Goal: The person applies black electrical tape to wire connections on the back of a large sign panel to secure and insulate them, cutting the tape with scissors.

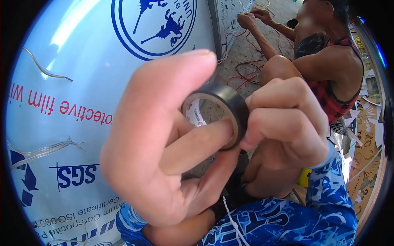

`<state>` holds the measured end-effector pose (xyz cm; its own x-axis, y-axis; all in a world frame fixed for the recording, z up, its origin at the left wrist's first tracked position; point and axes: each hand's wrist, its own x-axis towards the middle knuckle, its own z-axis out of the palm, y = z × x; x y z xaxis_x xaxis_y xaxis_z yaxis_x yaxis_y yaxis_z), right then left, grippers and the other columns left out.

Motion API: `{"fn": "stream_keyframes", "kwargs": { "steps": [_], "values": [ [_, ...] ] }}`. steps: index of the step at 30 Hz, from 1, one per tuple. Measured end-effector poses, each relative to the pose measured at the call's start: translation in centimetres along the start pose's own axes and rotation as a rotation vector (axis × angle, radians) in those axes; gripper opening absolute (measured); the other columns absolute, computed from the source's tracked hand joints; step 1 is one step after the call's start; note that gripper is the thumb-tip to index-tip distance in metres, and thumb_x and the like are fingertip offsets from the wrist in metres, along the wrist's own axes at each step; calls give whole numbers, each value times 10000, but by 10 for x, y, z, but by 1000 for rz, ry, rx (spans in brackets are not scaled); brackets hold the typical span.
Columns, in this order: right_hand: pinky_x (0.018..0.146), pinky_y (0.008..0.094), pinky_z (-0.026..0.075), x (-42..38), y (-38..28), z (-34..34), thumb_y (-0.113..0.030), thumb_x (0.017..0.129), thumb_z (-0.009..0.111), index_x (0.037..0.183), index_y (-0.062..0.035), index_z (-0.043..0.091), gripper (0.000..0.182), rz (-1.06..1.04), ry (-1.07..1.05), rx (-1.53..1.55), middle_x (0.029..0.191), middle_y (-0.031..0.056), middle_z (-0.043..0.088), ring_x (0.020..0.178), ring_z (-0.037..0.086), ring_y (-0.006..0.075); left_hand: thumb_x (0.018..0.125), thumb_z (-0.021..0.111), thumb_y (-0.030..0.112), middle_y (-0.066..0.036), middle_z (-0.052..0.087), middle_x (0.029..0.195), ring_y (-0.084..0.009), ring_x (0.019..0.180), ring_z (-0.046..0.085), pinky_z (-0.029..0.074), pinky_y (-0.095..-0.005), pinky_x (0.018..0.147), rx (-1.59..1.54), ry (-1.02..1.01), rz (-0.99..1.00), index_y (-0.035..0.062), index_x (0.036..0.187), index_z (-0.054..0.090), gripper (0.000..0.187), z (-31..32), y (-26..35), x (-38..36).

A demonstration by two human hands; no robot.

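A roll of black electrical tape (234,104) is held up close to the camera, with its white printed cardboard core turned towards me. My left hand (152,143) grips it, one finger pushed through the core and the others curled around the outside. At the roll's right edge, my right hand (287,123) has its thumb and bent fingers pinched against the tape. Whether a loose tape end lies between those fingertips is hidden.
A large panel (82,98) in printed white and blue film stands at left, with clear wires (45,152) poking out. Ahead, another person (328,69) crouches with both hands on wires. Red cables (250,71) lie on the ground; cut scraps (371,123) lie at right.
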<state>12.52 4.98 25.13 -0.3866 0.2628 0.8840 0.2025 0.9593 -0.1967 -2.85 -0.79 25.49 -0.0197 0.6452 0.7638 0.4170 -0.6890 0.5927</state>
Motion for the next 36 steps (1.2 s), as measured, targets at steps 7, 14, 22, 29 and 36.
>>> {"fn": "stream_keyframes", "kwargs": {
  "steps": [7,14,22,29,36],
  "values": [
    [462,231,468,8,-2,0,-45,650,751,869,-2,696,230,38,41,48,806,109,633,564,613,133,561,765,-193,-194,322,1479,-204,638,639,529,-371,822,-93,-71,-118,-69,765,655,262,-16,-7,-4],
    [549,279,468,-1,3,7,-144,836,665,837,-11,594,151,-34,4,-48,798,148,579,610,560,173,577,739,-157,-211,320,1505,-171,634,621,523,-323,746,15,-238,323,-102,820,693,253,-19,-31,9],
    [457,274,377,-6,9,6,-220,737,645,834,5,580,253,-247,83,-247,747,150,591,569,486,196,578,731,-136,-216,327,1509,-159,637,615,515,-292,707,-60,-266,94,-108,834,706,259,-11,-21,-11],
    [536,299,434,-4,-5,11,-142,704,650,798,-1,568,188,-72,-3,-269,749,130,587,620,522,207,573,730,-130,-215,333,1508,-153,636,611,506,-276,695,-86,-179,-151,-105,836,711,265,-16,-6,0],
    [617,317,472,-2,11,-14,-108,808,720,973,16,615,231,-106,-113,25,924,170,613,718,570,216,581,746,-122,-202,315,1525,-156,665,614,481,-255,669,-216,-31,-186,-80,854,723,277,-17,-7,3]
  ]
}}
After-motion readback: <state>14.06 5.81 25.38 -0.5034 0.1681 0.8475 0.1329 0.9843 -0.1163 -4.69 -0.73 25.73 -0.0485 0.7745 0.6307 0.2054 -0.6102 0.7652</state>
